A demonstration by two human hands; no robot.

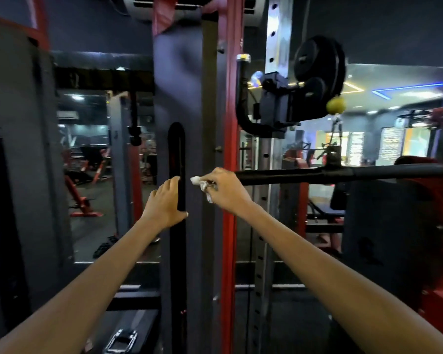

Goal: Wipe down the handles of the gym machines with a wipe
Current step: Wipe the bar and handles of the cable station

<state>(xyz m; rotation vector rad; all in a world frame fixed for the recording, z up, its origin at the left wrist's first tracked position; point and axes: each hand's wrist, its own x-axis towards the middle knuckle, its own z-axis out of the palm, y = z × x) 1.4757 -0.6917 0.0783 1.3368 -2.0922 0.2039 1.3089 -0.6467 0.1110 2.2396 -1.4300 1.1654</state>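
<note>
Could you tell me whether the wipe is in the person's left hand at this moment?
No, the white wipe is pinched in the right hand, while the left hand rests on the dark upright.

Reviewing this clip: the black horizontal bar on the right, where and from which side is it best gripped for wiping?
Grip the black bar along its bare, round left stretch, just right of the right hand holding the wipe. Come from above, curling the fingers over: it lies level and the hanging link further right blocks that part.
</note>
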